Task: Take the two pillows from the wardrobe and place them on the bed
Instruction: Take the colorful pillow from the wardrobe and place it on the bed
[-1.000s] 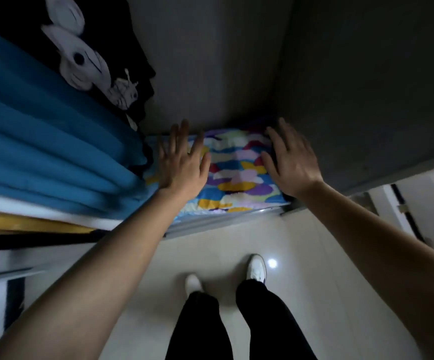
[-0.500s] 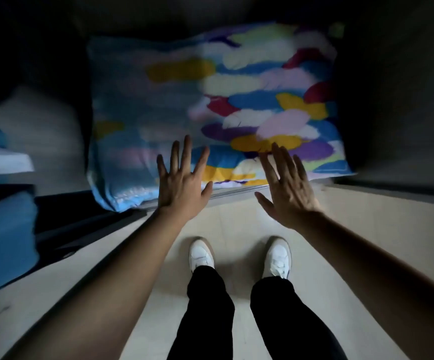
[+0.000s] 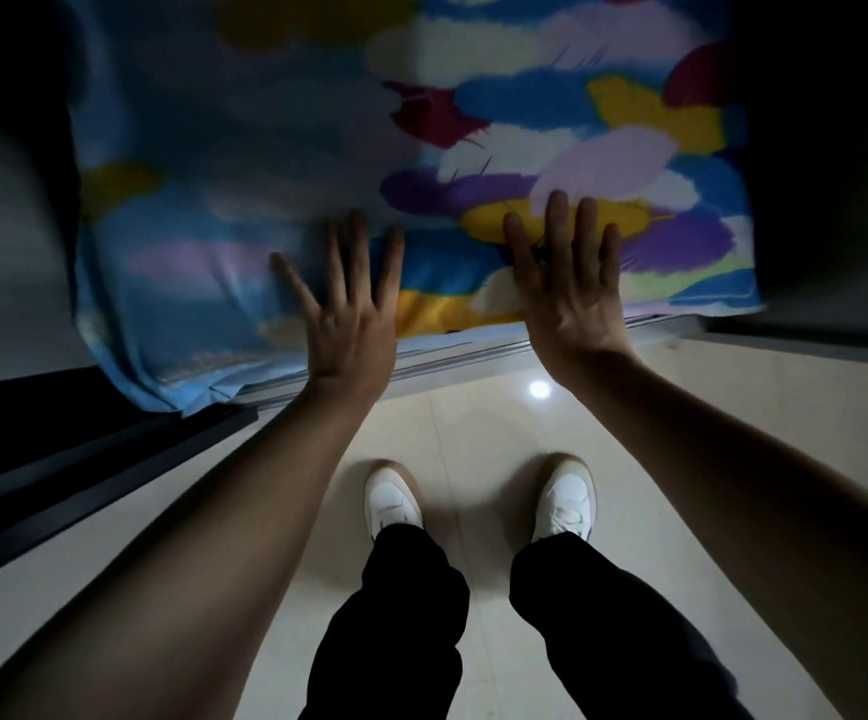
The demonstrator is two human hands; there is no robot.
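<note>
Head view: left hand [image 3: 344, 324] and right hand [image 3: 567, 293], fingers spread wide and holding nothing, reach the pillow [image 3: 276, 163]. Grip both near corners and draw it out level.

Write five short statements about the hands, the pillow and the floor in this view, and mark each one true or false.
1. Both hands, left hand and right hand, have their fingers spread open. True.
2. The pillow is plain white. False: it has a multicoloured feather print on blue.
3. The person wears white shoes. True.
4. The right hand is closed around a pillow corner. False: it is open, fingers extended over the pillow's front edge.
5. The floor is dark carpet. False: it is pale and glossy.
</note>
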